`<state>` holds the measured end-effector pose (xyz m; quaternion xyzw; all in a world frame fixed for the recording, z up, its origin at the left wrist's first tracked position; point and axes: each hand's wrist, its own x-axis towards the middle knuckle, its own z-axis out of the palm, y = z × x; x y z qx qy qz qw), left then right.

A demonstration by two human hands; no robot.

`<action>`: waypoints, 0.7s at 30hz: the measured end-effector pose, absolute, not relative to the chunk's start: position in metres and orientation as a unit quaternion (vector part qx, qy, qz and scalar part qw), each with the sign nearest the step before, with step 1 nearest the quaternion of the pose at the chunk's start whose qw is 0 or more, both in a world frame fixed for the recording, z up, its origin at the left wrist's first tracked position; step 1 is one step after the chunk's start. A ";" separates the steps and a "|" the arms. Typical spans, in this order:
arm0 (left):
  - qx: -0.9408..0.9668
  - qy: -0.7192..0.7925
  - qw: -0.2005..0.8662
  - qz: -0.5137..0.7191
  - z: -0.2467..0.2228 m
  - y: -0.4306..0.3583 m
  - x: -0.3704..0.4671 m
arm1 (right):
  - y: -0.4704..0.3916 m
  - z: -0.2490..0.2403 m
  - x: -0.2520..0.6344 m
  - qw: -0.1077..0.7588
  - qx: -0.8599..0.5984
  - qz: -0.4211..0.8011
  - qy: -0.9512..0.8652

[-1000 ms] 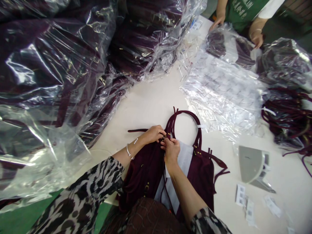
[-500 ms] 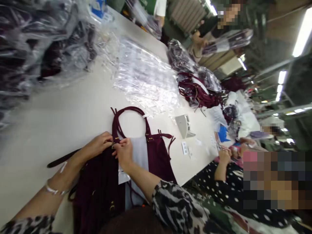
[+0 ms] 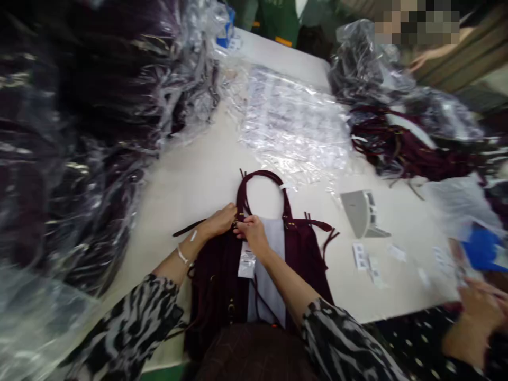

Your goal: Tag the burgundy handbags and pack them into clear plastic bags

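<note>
A dark burgundy handbag (image 3: pixel 309 259) lies on the white table in front of me, its looped handles (image 3: pixel 240 198) pointing away. A pale grey panel (image 3: pixel 273 254) shows down its middle. My left hand (image 3: pixel 221 219) is closed on the strap at the base of the left handle. My right hand (image 3: pixel 254 233) pinches the same spot, close beside the left fingertips; the small piece between them is mostly hidden. Below the right hand hangs a white printed tag (image 3: pixel 246 263). A belt-like strap end (image 3: pixel 189 227) sticks out to the left.
Plastic-wrapped dark goods (image 3: pixel 119 95) are heaped on the left. Flat clear plastic bags (image 3: pixel 293 116) lie behind the handbag. To the right are a grey tape-dispenser-like object (image 3: pixel 359 211), small white labels (image 3: pixel 359 256), burgundy straps (image 3: pixel 420 153) and a co-worker's hand (image 3: pixel 478 307).
The view has swung left, so the handbag and table appear further right. Both my hands stay at the handle base, with little change in grip.
</note>
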<state>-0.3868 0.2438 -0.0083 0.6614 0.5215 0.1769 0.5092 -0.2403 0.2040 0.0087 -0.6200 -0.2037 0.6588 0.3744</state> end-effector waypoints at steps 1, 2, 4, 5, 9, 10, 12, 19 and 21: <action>0.655 0.530 0.508 0.182 -0.011 0.240 -0.389 | 0.205 0.008 -0.237 0.358 -0.614 0.674 -0.204; 0.647 0.536 0.509 0.188 -0.013 0.236 -0.391 | 0.207 0.008 -0.234 0.342 -0.610 0.684 -0.205; 0.626 0.544 0.521 0.202 -0.015 0.230 -0.394 | 0.208 0.009 -0.229 0.318 -0.611 0.694 -0.210; 0.614 0.546 0.531 0.209 -0.015 0.227 -0.396 | 0.208 0.010 -0.228 0.310 -0.615 0.693 -0.214; 0.551 0.549 0.583 0.236 -0.015 0.222 -0.401 | 0.205 0.015 -0.231 0.297 -0.631 0.674 -0.243; 0.533 0.550 0.596 0.242 -0.016 0.222 -0.403 | 0.205 0.016 -0.232 0.295 -0.634 0.669 -0.252; 0.498 0.549 0.621 0.254 -0.016 0.222 -0.408 | 0.203 0.016 -0.234 0.289 -0.638 0.661 -0.271; 0.425 0.536 0.651 0.329 0.002 0.210 -0.424 | 0.190 0.019 -0.235 0.282 -0.652 0.539 -0.452; 0.408 0.531 0.654 0.353 0.009 0.206 -0.424 | 0.190 0.021 -0.237 0.286 -0.641 0.460 -0.545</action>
